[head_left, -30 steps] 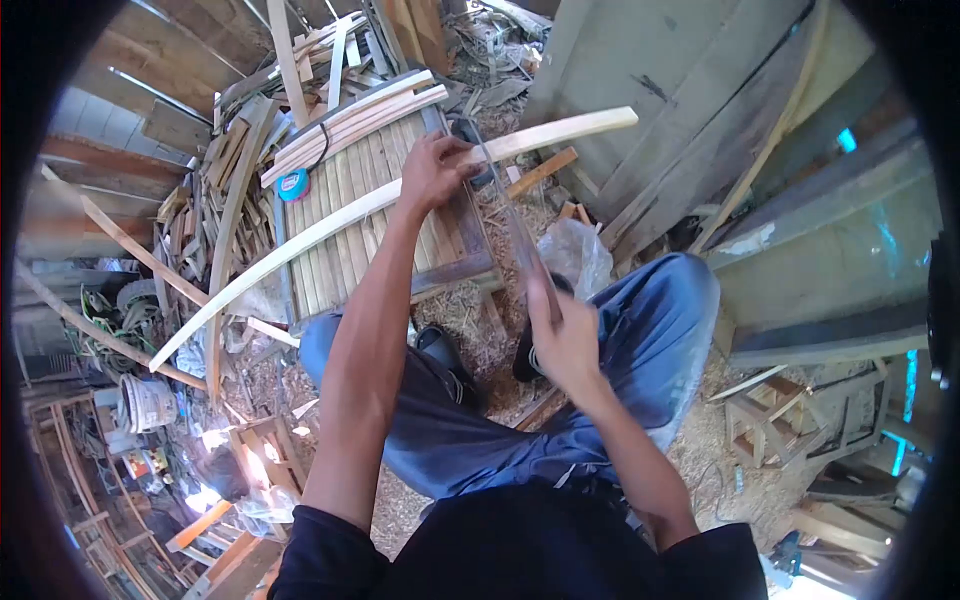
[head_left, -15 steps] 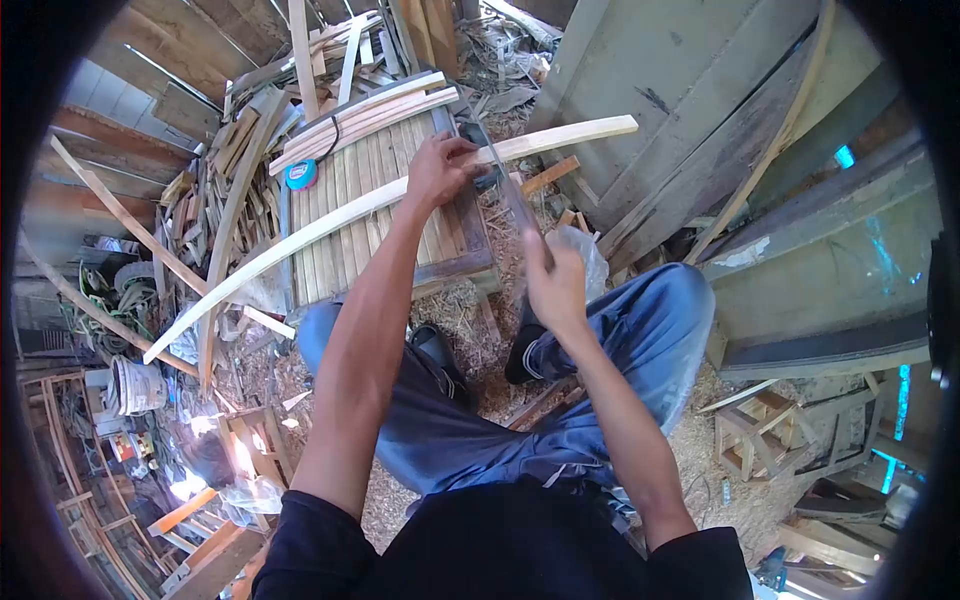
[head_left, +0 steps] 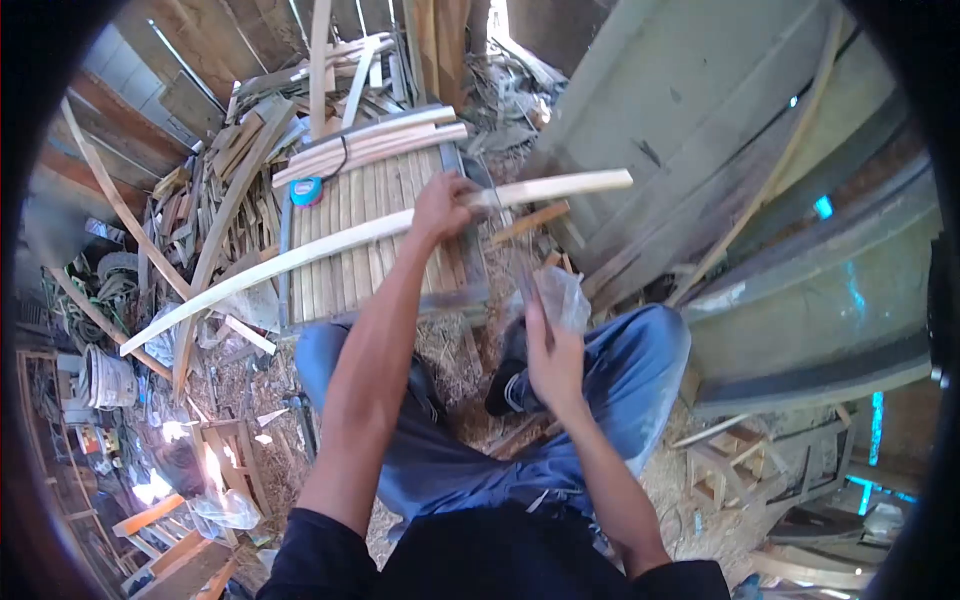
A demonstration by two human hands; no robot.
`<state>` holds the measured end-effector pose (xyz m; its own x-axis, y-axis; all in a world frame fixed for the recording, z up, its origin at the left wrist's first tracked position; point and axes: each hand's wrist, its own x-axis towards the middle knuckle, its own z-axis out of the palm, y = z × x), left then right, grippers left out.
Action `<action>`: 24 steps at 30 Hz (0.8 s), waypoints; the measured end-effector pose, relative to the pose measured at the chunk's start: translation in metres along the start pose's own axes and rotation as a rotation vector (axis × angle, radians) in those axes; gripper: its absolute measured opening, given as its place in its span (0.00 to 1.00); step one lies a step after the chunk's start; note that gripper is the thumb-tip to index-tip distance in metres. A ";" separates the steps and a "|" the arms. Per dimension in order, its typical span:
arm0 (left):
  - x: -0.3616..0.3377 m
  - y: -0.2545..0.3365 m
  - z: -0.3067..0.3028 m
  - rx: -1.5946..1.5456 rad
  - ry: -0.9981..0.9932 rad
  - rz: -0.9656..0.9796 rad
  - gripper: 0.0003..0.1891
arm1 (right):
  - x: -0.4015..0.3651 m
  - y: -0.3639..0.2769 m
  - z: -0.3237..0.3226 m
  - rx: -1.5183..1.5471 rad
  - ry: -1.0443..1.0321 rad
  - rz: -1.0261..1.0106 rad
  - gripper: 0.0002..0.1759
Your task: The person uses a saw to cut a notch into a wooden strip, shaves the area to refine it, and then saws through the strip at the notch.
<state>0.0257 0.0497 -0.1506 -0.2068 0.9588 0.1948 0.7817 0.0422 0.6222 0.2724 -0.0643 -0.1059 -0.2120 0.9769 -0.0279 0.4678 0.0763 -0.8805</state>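
A long, pale, slightly curved wood strip (head_left: 300,256) lies across a slatted wooden bench (head_left: 350,285), its right end past the bench edge. My left hand (head_left: 440,207) is closed on the strip near that edge. In my right hand (head_left: 555,365) is the handle of a saw (head_left: 527,285), whose thin, blurred blade reaches up to the strip just right of my left hand. A blue tape measure (head_left: 306,191) and several shorter strips (head_left: 375,145) rest on the bench's far side.
Scrap wood (head_left: 230,160) is piled left of the bench. Large grey boards (head_left: 660,110) lean at the right. A plastic bag (head_left: 570,297) lies beyond my right hand, and a small wooden frame (head_left: 735,465) stands at the lower right.
My right hand and the saw have moved down in the view, toward my body. The whole view has shifted a little. My left hand still holds the strip.
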 end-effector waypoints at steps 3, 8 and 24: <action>-0.001 -0.006 0.004 -0.025 0.032 0.002 0.19 | -0.044 0.010 -0.010 0.046 -0.027 0.140 0.26; 0.009 -0.007 0.004 -0.011 0.060 0.029 0.19 | 0.002 -0.013 0.009 -0.011 0.115 0.023 0.28; -0.021 0.007 0.006 -0.043 0.069 0.057 0.19 | 0.072 0.000 0.034 0.110 0.057 -0.078 0.33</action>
<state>0.0396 0.0312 -0.1551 -0.2040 0.9376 0.2817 0.7679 -0.0252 0.6400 0.2280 -0.0004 -0.1245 -0.1929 0.9790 0.0666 0.3540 0.1327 -0.9258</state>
